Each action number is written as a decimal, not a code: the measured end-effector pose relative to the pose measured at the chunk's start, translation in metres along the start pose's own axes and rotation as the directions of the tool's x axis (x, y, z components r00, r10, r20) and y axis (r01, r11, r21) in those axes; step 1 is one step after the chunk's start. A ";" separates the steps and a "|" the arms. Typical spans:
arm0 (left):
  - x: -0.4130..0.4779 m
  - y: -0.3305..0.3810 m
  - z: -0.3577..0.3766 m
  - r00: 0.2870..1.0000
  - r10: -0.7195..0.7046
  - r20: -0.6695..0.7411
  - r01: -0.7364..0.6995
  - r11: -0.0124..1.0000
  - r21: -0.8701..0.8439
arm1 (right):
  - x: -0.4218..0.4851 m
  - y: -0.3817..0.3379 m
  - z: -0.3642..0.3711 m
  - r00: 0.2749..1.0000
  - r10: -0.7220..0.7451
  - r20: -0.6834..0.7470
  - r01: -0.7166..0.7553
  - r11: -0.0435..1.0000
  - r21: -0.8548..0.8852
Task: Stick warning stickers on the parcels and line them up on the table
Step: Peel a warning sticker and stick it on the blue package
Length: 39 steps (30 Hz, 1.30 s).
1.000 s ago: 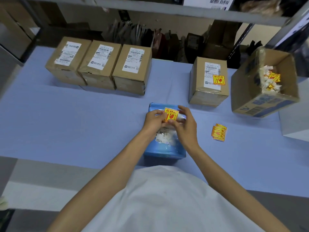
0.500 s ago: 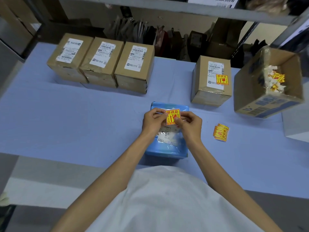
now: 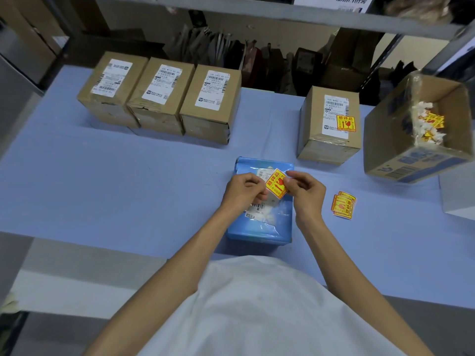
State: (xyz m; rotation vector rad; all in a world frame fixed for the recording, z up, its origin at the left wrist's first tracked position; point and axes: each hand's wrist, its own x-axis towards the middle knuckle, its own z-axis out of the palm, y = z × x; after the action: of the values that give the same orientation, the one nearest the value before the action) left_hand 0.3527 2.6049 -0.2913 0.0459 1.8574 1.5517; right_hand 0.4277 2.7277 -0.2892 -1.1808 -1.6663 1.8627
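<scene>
The table (image 3: 102,188) carries three cardboard parcels (image 3: 159,96) in a row at far left, no yellow sticker showing on them, and one stickered parcel (image 3: 329,124) at far right. Near the middle the blue parcel (image 3: 259,227) lies flat under both hands. The left hand (image 3: 244,190) and right hand (image 3: 305,194) each pinch an edge of the warning sticker (image 3: 276,183), held tilted just above the parcel's label (image 3: 257,207). Best, I judge, to get the sticky side fully bare, set one edge down clear of that label, then smooth across.
</scene>
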 end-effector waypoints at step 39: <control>0.000 0.002 0.000 1.000 0.004 0.030 0.000 0.990 -0.143 | -0.010 -0.002 0.008 0.825 -0.474 0.307 0.565 0.687 -0.456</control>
State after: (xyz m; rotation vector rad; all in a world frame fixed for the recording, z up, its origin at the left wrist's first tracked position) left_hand 0.3517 2.6053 -0.2891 0.0056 1.7183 1.6729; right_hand 0.4268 2.7164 -0.2843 -0.5956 -2.4053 1.1883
